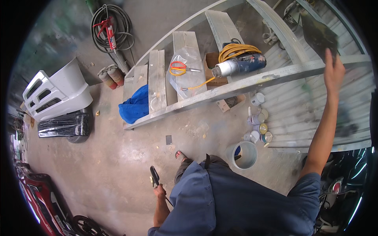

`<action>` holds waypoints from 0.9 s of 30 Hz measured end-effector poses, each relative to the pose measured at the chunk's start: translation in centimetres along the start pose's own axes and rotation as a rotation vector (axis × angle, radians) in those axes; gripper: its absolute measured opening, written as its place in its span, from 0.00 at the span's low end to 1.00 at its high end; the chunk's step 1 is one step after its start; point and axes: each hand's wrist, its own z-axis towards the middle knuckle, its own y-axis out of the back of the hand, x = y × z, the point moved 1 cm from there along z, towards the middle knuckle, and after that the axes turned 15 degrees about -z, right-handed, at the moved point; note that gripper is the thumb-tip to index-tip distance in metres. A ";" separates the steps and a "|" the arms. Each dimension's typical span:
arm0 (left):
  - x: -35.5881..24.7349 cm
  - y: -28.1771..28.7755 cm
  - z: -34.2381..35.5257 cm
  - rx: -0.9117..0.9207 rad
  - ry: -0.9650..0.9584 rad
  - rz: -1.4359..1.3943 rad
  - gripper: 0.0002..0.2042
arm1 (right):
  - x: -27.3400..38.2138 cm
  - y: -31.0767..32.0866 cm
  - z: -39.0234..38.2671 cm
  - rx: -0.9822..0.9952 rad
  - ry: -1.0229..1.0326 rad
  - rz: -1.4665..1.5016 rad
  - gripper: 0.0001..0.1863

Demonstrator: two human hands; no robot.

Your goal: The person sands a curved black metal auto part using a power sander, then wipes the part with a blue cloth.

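Note:
My right hand (334,74) is raised at the far right, closed on the lower edge of a dark, flat, roughly leaf-shaped panel (319,36). It is beside the top end of a metal step ladder's rail (275,75). Low in front of me, my left hand (159,191) is wrapped round a tool with a black curved handle (154,175) and a small brass-coloured part; a thin dark line trails from it, and its exact kind I cannot make out. On the ladder's steps lie a blue heat-gun-like tool (248,63) with a yellow cord, and orange-handled scissors (179,68) on clear plastic.
A blue cloth (136,105) hangs over the lower steps. Several paint cans (258,118) and a metal bucket (247,156) stand on the floor. White vehicle panels (59,92) and a black-wrapped piece (63,125) lie left, a red motorbike (41,200) lower left, a coiled hose (108,27) behind.

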 end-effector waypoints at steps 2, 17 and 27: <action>-0.3 1.5 2.2 0.006 0.011 0.038 0.14 | 1.9 2.5 -3.1 -0.105 -0.259 0.714 0.16; -0.1 -5.6 -1.9 0.245 0.177 0.414 0.14 | 5.5 -4.1 -51.8 1.059 -1.433 1.255 0.15; 6.3 -8.8 -4.1 0.300 -0.028 0.682 0.15 | -10.7 3.8 -78.6 0.974 -2.057 1.005 0.16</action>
